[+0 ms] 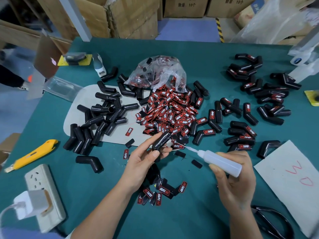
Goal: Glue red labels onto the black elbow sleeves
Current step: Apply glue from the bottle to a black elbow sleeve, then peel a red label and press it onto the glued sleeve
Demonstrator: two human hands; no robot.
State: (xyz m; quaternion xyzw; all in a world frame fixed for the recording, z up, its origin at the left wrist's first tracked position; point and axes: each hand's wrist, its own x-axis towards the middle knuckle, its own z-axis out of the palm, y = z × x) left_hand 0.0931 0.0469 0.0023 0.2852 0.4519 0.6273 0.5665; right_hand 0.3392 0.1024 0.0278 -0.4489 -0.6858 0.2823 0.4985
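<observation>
My left hand (144, 156) grips a black elbow sleeve (161, 140) just above the green table, near the middle front. My right hand (236, 176) holds a translucent glue bottle (219, 161), its thin nozzle pointing left at the sleeve's upper end. A heap of red labels (170, 111) spills from a clear plastic bag (158, 73) behind the hands. Unlabelled black sleeves (103, 114) lie piled at the left. Sleeves carrying red labels (245, 135) are spread over the right. A few loose labels (162, 192) lie under my left wrist.
A yellow utility knife (34, 155) and a power strip (43, 195) with a white charger lie at the front left. A sheet of paper (293, 178) and black scissors (274, 221) are at the front right. Cardboard boxes (120, 16) stand beyond the table's far edge.
</observation>
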